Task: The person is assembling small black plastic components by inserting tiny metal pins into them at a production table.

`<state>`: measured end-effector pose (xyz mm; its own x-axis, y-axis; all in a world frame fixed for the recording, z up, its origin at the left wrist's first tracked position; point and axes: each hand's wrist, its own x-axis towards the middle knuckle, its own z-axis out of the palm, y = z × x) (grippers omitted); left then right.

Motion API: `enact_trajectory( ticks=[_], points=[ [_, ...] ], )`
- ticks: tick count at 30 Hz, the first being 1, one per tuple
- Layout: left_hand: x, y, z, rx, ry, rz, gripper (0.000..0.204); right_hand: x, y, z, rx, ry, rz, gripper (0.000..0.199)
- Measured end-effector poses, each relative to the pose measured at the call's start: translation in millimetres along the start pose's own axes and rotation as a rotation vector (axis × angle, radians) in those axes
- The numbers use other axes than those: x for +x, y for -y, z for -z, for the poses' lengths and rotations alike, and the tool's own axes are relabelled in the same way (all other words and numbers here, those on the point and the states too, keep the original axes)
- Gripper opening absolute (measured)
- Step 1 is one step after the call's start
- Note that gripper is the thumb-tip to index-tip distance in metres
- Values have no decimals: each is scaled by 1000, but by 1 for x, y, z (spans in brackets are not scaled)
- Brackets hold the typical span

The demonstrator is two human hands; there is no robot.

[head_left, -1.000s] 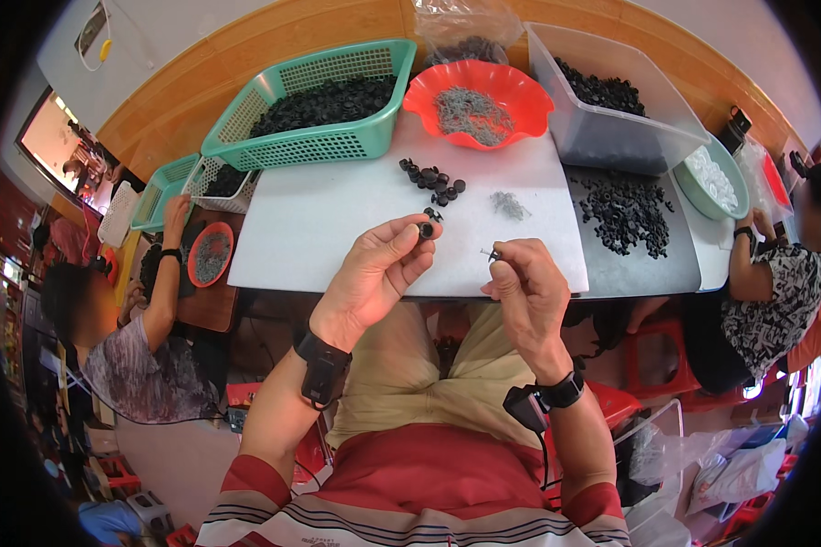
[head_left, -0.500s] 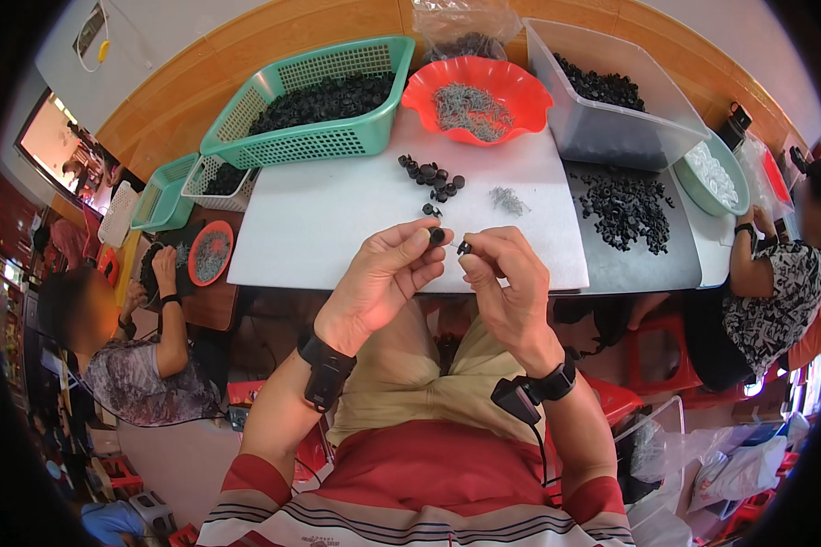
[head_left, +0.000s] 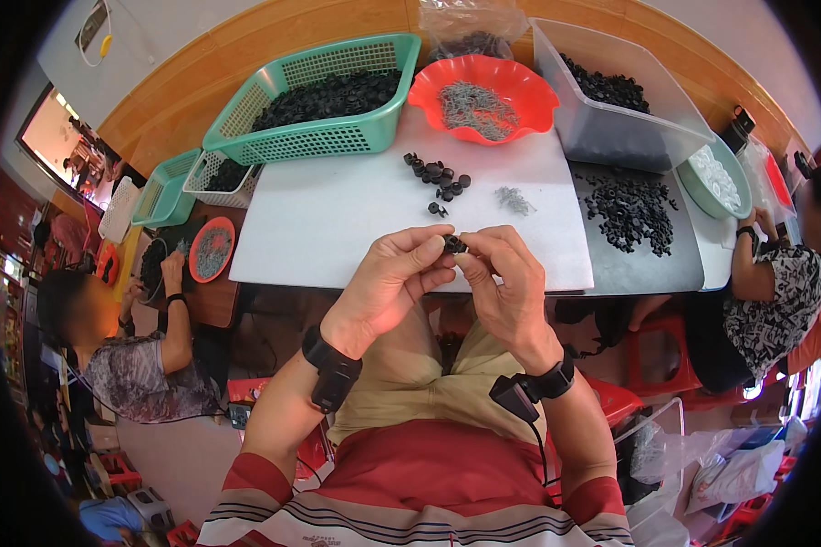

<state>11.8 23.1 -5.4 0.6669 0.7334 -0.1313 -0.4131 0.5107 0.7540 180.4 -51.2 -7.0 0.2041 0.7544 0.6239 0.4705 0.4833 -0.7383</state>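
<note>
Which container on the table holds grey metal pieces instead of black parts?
The red bowl with the wavy rim; the green basket and clear tub hold black parts.

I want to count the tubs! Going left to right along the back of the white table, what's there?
Green basket of black parts → red bowl of small grey metal pieces → clear plastic bin of black parts.

clear plastic bag point(head_left: 470, 27) behind red bowl point(head_left: 483, 87)

White table point(head_left: 337, 219) bears baskets, bowl, black parts.
</note>
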Motion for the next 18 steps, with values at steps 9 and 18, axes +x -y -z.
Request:
enact_trajectory(
  ticks=[9,18],
  points=[
    [-1,2,-2,22,-12,-10,27,-1,0,1,-14,9,-3,19],
    [-1,4,-4,45,-12,-17,27,-3,-2,3,-36,9,13,21]
  ],
)
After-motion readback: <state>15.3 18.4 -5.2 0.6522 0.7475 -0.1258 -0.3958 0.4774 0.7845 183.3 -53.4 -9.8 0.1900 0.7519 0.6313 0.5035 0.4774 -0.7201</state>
